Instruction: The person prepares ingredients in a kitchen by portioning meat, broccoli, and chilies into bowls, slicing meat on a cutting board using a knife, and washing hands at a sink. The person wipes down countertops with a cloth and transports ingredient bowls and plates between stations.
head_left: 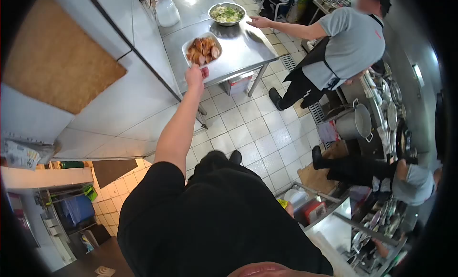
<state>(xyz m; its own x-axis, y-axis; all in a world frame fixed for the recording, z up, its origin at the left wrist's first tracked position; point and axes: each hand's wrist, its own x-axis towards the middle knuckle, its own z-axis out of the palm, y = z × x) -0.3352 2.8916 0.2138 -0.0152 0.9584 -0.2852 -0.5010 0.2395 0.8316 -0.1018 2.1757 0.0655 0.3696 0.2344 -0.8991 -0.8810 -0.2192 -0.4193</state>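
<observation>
My left hand (194,77) reaches out over the edge of a steel table (234,50), its fingers closed on the near rim of a white dish (217,42). Chunks of browned cooked meat (202,50) fill that dish. Just beyond it stands a steel bowl (228,23) of pale food with chopped greens, and a co-worker's hand (260,22) is at its rim. Low at my right side, my right hand (289,209) shows only in part, closed around a bright yellow crumpled thing (282,202); the rest is hidden by my body.
A co-worker in a grey shirt (353,43) stands right of the table. Another person (410,181) works farther right, near a large pot (355,122). A white plastic container (167,12) sits at the table's left. Tiled floor (248,134) runs between. A steel rack (329,220) is close on my right.
</observation>
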